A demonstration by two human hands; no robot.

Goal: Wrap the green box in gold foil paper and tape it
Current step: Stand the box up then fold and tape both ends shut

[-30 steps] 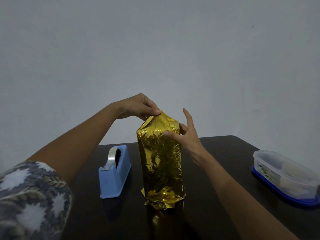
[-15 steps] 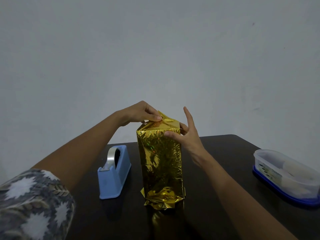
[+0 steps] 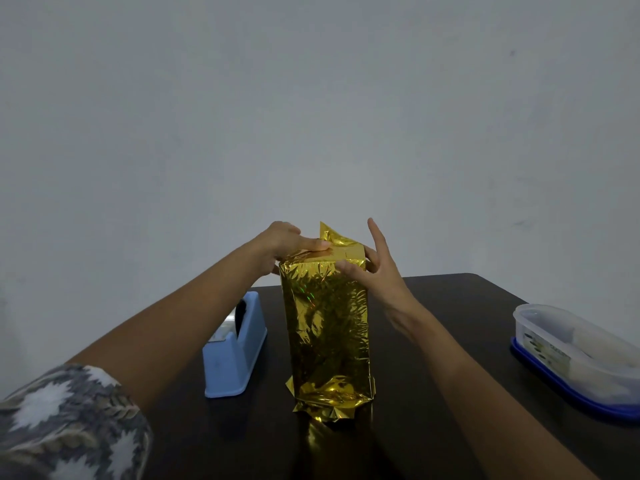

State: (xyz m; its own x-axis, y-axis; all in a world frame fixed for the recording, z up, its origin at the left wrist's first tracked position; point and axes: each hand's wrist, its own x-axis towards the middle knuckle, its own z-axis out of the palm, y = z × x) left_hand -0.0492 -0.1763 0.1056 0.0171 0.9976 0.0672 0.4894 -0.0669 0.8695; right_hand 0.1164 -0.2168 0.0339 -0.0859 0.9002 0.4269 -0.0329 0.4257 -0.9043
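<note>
Lowered since before, our left hand [image 3: 281, 241] presses the foil flap [image 3: 341, 244] flat with straight fingers; our right hand [image 3: 378, 273] pinches the box [image 3: 325, 323] top between thumb and fingers. It stands upright beneath both hands.

The foil-wrapped box [image 3: 325, 323] stands upright at the middle of the dark counter [image 3: 467, 299], and crinkled gold foil hides the box itself. The foil is bunched in loose folds at its foot. At the top, one pointed flap [image 3: 329, 233] sticks up. The blue tape dispenser [image 3: 232, 355] sits just beside it, at nine o'clock.
</note>
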